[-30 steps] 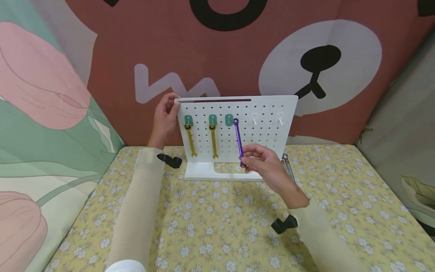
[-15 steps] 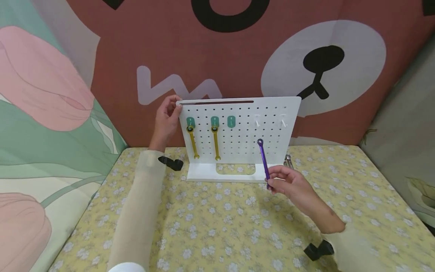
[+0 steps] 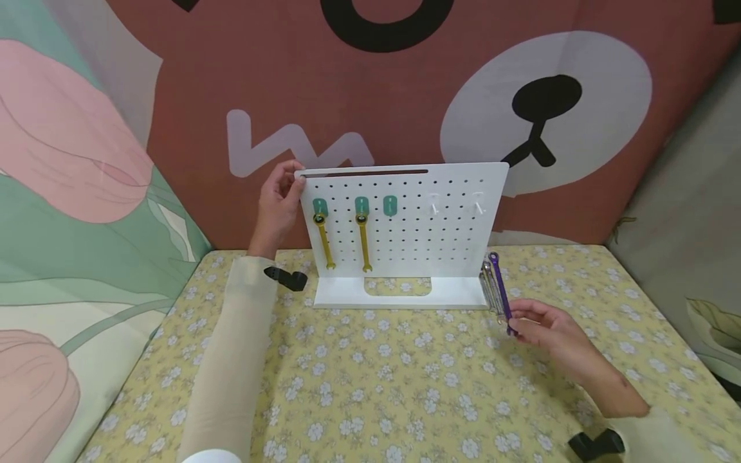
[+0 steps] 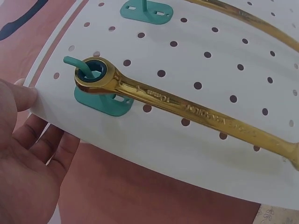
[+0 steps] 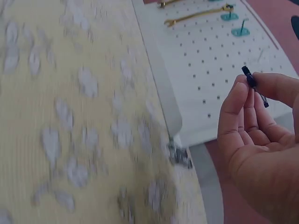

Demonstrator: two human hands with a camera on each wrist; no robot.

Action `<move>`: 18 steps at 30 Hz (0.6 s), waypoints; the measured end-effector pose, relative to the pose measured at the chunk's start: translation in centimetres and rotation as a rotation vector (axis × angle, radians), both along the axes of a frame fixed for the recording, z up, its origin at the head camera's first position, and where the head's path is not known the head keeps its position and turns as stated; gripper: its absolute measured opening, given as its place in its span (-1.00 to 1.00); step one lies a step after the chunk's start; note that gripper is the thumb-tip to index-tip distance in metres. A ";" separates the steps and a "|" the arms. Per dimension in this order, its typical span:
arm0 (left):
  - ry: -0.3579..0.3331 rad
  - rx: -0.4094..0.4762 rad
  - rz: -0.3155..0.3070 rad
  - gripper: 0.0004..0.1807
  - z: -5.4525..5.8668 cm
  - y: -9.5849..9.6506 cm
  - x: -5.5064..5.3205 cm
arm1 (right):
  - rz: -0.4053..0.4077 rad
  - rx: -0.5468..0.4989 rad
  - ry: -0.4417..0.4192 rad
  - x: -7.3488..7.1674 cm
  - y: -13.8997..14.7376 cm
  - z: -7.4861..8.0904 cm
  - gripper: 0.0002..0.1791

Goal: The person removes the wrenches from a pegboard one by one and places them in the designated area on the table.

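Observation:
My right hand (image 3: 550, 331) pinches the lower end of a purple combination wrench (image 3: 501, 292), its ring end pointing up and away. The wrench is right of the pegboard, beside several silver wrenches (image 3: 489, 289) on the table. In the right wrist view the wrench (image 5: 252, 84) appears dark and end-on between thumb and fingers. My left hand (image 3: 278, 206) grips the upper left corner of the white pegboard (image 3: 405, 238), thumb in front and fingers behind. Two gold ratcheting wrenches (image 3: 324, 241) hang by their ring ends from green hooks (image 4: 105, 100) at the board's left.
A third green hook (image 3: 390, 206) holds nothing, and two clear hooks (image 3: 434, 204) sit to its right. The board stands on a white base (image 3: 341, 294) with a cut-out. A yellow floral cloth (image 3: 370, 386) covers the table; a printed fabric backdrop (image 3: 405, 96) rises behind.
My right hand has carried the purple wrench from in front of the third green hook, down and right past the board's edge, to beside the silver wrenches. My left hand keeps its hold on the corner.

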State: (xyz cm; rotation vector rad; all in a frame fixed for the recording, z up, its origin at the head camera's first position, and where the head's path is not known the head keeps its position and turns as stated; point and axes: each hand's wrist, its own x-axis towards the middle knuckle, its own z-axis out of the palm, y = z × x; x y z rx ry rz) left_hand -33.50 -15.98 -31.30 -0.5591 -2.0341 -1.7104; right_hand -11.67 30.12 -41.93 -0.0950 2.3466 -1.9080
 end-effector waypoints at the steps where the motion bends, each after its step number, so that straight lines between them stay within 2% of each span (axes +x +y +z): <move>1: 0.001 0.002 -0.001 -0.79 0.0 0.0 0.0 | -0.014 -0.001 -0.006 -0.1 0.5 -0.2 -0.56; 8: 0.020 0.001 -0.004 -0.76 0.0 0.2 -0.1 | -0.082 -0.117 -0.035 -0.9 3.6 -1.4 -0.69; 12: 0.021 0.000 -0.004 -0.77 0.1 0.3 -0.1 | -0.091 -0.063 -0.054 -1.8 5.0 -1.9 -0.61; 18: 0.016 -0.001 0.005 -0.77 -0.1 0.2 -0.1 | -0.062 0.033 -0.096 -2.9 6.1 -2.3 -0.40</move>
